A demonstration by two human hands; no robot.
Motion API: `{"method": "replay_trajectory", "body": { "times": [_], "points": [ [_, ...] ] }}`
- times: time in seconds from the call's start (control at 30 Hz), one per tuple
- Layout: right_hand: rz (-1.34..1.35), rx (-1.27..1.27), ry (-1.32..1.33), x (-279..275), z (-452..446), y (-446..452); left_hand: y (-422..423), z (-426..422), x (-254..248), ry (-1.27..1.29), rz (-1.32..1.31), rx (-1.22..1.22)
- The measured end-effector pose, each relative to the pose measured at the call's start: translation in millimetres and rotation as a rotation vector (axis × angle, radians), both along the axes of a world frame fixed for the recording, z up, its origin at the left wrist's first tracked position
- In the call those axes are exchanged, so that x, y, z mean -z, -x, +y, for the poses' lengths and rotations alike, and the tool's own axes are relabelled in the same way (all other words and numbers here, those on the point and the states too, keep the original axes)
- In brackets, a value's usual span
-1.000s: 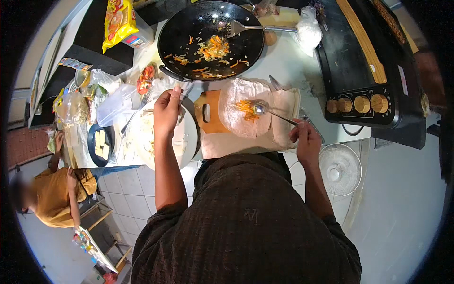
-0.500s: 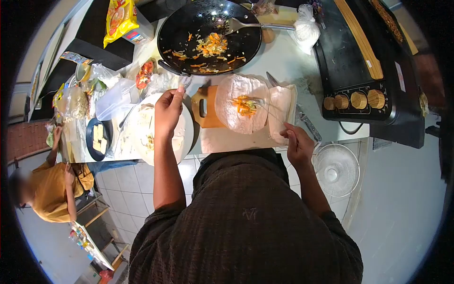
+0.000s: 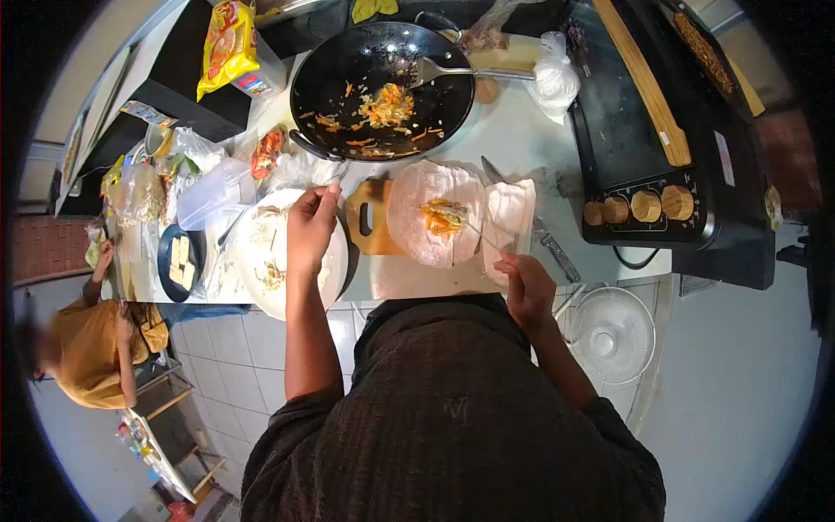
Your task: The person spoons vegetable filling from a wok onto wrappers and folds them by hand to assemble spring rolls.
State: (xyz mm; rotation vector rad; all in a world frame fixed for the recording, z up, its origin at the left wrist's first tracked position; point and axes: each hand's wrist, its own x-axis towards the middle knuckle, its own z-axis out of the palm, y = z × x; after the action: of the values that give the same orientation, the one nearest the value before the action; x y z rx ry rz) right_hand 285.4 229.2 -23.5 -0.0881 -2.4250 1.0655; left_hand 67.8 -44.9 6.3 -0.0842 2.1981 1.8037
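Note:
My right hand (image 3: 528, 289) grips the handle of a thin metal utensil (image 3: 490, 238), a spoon or fork. The utensil's head touches a small heap of shredded carrot and vegetable filling (image 3: 444, 217). That filling lies on a round, pale wrapper sheet (image 3: 419, 244), spread over a wooden cutting board (image 3: 379, 239). More pale wrappers (image 3: 511, 209) lie stacked to the right. My left hand (image 3: 313, 228) is closed, thumb against the fingers, above a white plate (image 3: 335, 278) with food scraps; what it holds, if anything, cannot be made out.
A black wok (image 3: 313, 70) with cooked vegetables and a metal spatula (image 3: 496, 73) stands behind the board. Two knives (image 3: 557, 257) lie near the wrappers. A black stove (image 3: 644, 174) is at right, a dark plate (image 3: 169, 278) at left. Another person (image 3: 91, 352) is at far left.
The view has tilted slightly, so the counter sits lower. The utensil's head has moved left into the filling, and my right hand has shifted a little left. My left hand keeps its closed pose.

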Motion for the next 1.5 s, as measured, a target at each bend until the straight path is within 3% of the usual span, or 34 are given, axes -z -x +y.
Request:
{"method": "replay_trajectory", "body": {
  "times": [0.57,0.63,0.97,1.17,1.23,1.5],
  "points": [
    [-0.094,-0.088,0.004,-2,32,6,-26,19,2,-0.054,-0.009,-0.129],
    [-0.177,-0.142,0.139,2,35,3,-33,23,-2,-0.019,-0.024,-0.159],
    [-0.084,-0.236,0.118,-2,47,15,-52,33,0,0.041,-0.075,-0.25],
    [-0.066,-0.173,0.237,0,53,19,-59,34,8,0.048,-0.11,-0.234],
    [-0.056,-0.188,0.115,3,56,20,-62,33,13,0.05,-0.122,-0.228],
    [-0.034,-0.169,0.034,2,60,20,-62,21,26,-0.008,-0.077,-0.18]
  ]
}}
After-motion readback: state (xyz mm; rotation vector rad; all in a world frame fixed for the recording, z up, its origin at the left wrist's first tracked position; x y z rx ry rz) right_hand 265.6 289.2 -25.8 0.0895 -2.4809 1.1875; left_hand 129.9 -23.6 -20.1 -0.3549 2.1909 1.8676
